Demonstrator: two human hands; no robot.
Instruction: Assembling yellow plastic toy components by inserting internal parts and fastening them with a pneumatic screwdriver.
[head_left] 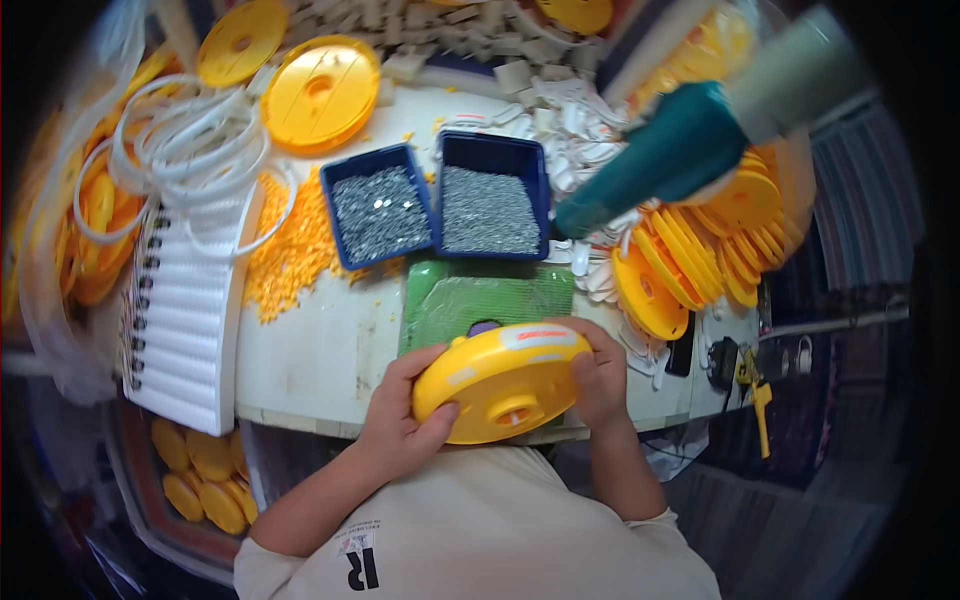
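Over the table's near edge, both hands hold a round yellow plastic case (510, 375), tilted up. It has a raised hub with a hole in its face and pale labels on its rim. My left hand (405, 415) grips the left side, thumb on the face. My right hand (602, 380) is closed round the right side, its fingers partly hidden. Just beyond the case lies a green textured mat (490, 292), with a small purple thing (484, 327) on it, partly covered by the case.
Two blue bins (490, 150) of small metal parts stand behind the mat. Small yellow pieces (290, 265) and a ribbed white tray (190, 320) lie left. Yellow discs (650, 290) pile up at right. A teal tapered object (660, 150) juts over the table from upper right.
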